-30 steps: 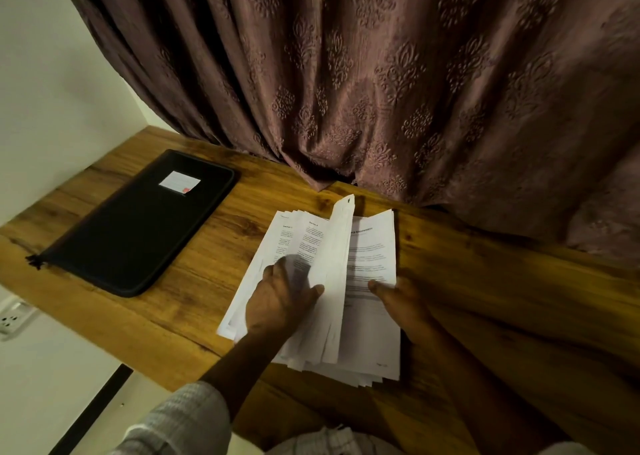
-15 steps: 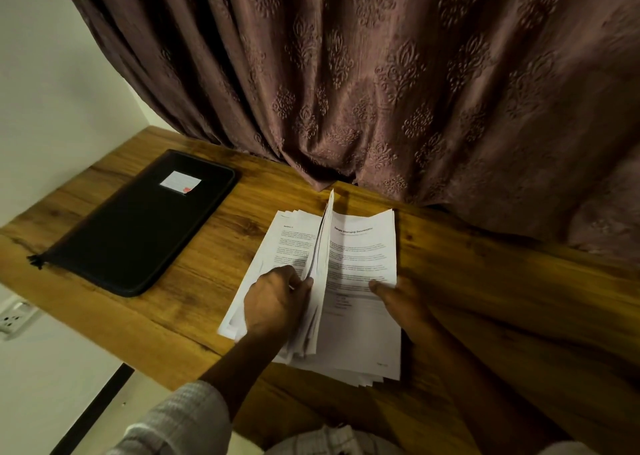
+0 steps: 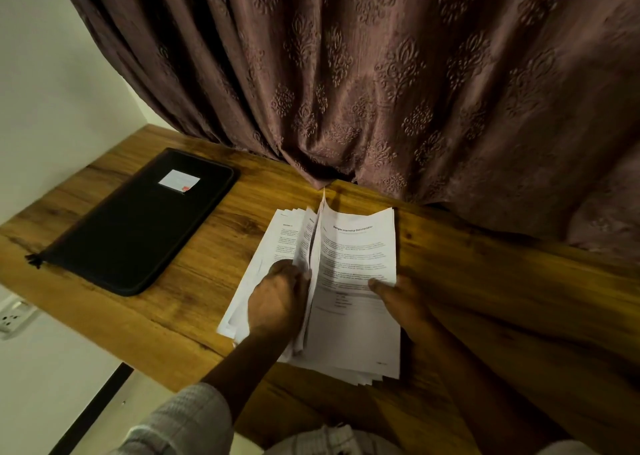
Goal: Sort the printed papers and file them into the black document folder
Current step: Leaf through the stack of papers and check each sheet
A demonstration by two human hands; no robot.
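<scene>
- Lifted sheets point(image 3: 313, 247) have swung upright from leaning right.
- Left hand point(image 3: 277, 299): fingers curl around them.
- Right hand point(image 3: 405, 302): thumb presses the printed papers point(image 3: 356, 333); other fingers, cannot tell.
- Black document folder point(image 3: 138, 222): well left of the left fingers.

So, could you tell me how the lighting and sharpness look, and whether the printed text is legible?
Head view: dim warm light, the right hand in deep shadow; wide-angle distortion bows the table edge; on the papers only the bold heading reads, body text too soft.
</scene>
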